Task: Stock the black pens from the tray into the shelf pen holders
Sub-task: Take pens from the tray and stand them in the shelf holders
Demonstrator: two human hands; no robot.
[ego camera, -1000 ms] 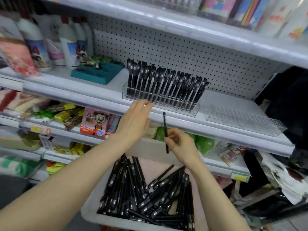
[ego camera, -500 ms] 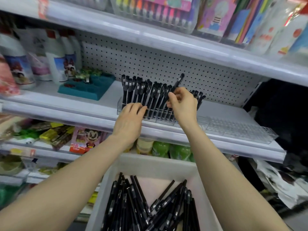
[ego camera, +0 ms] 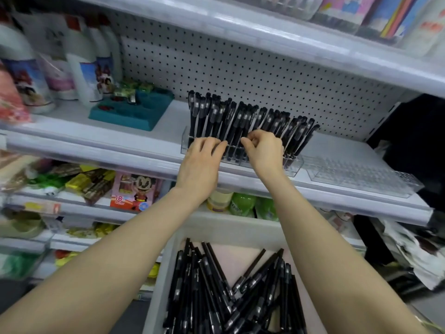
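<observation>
A clear pen holder (ego camera: 292, 166) on the middle shelf is packed with upright black pens (ego camera: 209, 116). My left hand (ego camera: 202, 162) rests on the holder's front left part with its fingers straight. My right hand (ego camera: 265, 150) is at the holder's middle, where its curled fingertips pinch one black pen low among the standing ones. Below my arms, a white tray (ego camera: 226, 231) with a pink floor holds several loose black pens (ego camera: 216, 285) in a heap.
A second clear holder (ego camera: 361, 174) without pens stands to the right on the same shelf. A teal tray (ego camera: 134, 114) and white bottles (ego camera: 81, 68) stand to the left. Pegboard backs the shelf, and another shelf hangs close above.
My right hand rose from the tray with one pen, carried it to the holder and has now lowered it among the standing pens. My left hand shifted onto the holder's front.
</observation>
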